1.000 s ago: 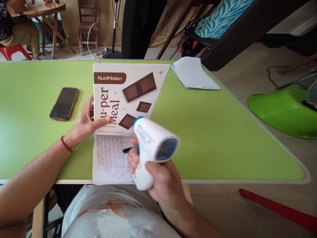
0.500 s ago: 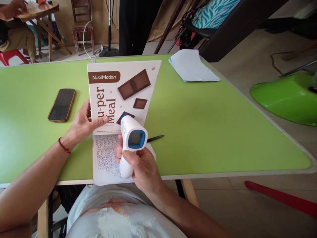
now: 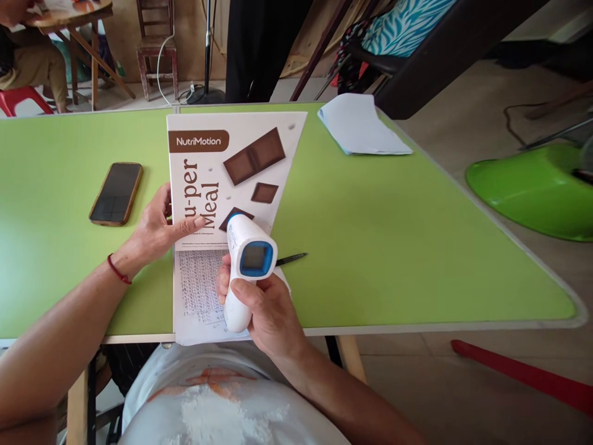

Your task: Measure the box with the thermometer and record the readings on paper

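Note:
My left hand (image 3: 160, 225) grips the lower left edge of a white NutriMotion meal box (image 3: 250, 204) with pictures of chocolate pieces, its thumb lying across the front. The box is held up over the table, facing me. In my right hand (image 3: 266, 309) is a white infrared thermometer (image 3: 241, 303) with a blue-framed, dark screen. Its front end points at the lower part of the box and covers a bit of it. Handwritten sheets of paper (image 3: 199, 290) lie under both, partly hidden. A black pen (image 3: 291, 259) rests beside the thermometer.
On the green table (image 3: 393, 247) a phone (image 3: 115, 193) lies to the left and folded white paper (image 3: 364, 125) at the far edge. A green chair (image 3: 532, 191) stands at the right. Someone sits by a round wooden table (image 3: 69, 17) at the back left.
The view has shifted slightly. Both hands keep their hold on the box and the thermometer, with hardly any movement between them.

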Available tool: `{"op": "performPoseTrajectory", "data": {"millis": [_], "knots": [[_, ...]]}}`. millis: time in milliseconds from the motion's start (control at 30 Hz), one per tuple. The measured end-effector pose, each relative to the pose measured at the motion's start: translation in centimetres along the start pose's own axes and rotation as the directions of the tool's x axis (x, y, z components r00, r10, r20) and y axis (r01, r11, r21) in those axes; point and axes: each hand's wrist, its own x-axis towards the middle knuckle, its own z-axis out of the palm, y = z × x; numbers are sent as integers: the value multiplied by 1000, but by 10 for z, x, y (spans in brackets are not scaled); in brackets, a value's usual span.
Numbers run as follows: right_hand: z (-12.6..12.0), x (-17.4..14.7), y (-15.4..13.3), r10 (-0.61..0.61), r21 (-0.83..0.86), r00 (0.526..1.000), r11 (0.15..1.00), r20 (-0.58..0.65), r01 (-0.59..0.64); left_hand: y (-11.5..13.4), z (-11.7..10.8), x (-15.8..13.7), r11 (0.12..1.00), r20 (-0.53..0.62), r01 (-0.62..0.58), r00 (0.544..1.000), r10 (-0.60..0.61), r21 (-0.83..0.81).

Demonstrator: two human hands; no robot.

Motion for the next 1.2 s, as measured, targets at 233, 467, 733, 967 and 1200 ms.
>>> {"op": "performPoseTrajectory", "data": {"millis": [233,467,733,967,1200], "knots": [[-3,0,0,3,-5,1000,1000,21,-2,1,-1,0,1000,7,18,1000,-18,9],[-4,0,1,16,39,999,999,35,-17,5,-4,1,997,4,24,1000,-24,67],[-4,0,0,27,54,1000,998,15,-28,13,-10,2,976,-2,96,995,-97,196],[-4,2,-9,1,61,1000,998,27,-3,6,-8,2,999,-32,19,999,-18,32],[-28,15,-37,-216,-233,974,946,70,227,-14,-19,12,979,-140,-157,975,175,127]]}}
